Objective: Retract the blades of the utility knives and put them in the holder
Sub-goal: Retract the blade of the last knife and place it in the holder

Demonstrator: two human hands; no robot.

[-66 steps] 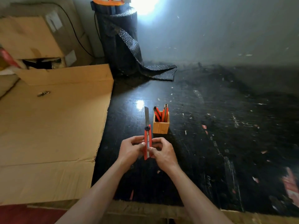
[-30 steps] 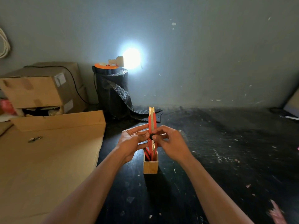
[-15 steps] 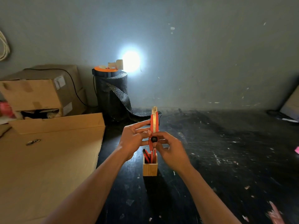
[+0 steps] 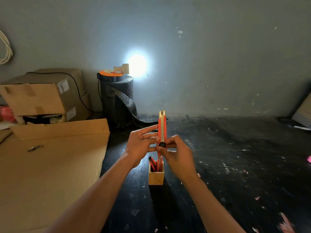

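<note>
I hold an orange utility knife upright just above a small wooden holder on the black table. My left hand grips the knife's body from the left. My right hand pinches it from the right, thumb at the black slider knob. Only a short metal tip shows at the knife's top. Its lower end is hidden behind my fingers, close over the holder's mouth. Several other orange knives stand in the holder.
A large flattened cardboard sheet covers the table's left side. Cardboard boxes and a black roll of mesh with a bright lamp on top stand at the back left. Small scraps litter the black table.
The long blade seen sticking out earlier has drawn back into the knife. The knife and both hands have moved from beside the holder to over it; the slider knob sits lower on the body.
</note>
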